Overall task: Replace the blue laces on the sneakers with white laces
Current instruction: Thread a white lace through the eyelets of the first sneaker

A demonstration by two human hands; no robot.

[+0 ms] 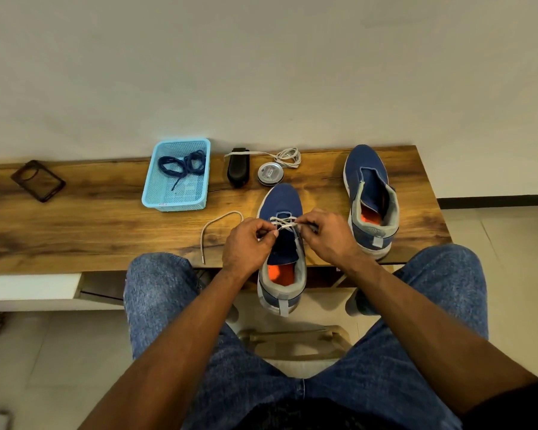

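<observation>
Near the front edge of the wooden table (pixel 75 231), one blue sneaker (pixel 281 243) lay with its heel hanging past the rim toward the person's lap, and both hands worked at its eyelets. The left hand (pixel 249 243) pinched the white lace (pixel 281 224) on that sneaker's left side; the right hand (pixel 330 238) pinched it on the right side, fingers curled tight on the cord. Only two or so crossings showed near the toe, so the lacing looked barely begun. A long loose end (pixel 213 228) trailed left of the sneaker across the wood.

Right of it stood the second sneaker (pixel 370 197), with no lace at all. Behind the first sneaker lay another coiled white lace (pixel 288 156), beside a round tin (pixel 271 173) and a dark brush (pixel 238 169). The blue laces (pixel 182 164) sat further left in a light blue basket (pixel 151 193), so removal seemed finished; one shoe remained mostly unlaced and the other wholly.

Open wood lay left of the sneaker for drawing lace out. On the right the second sneaker stood near, and the overhanging heel could tip off the rim under a hard pull.
</observation>
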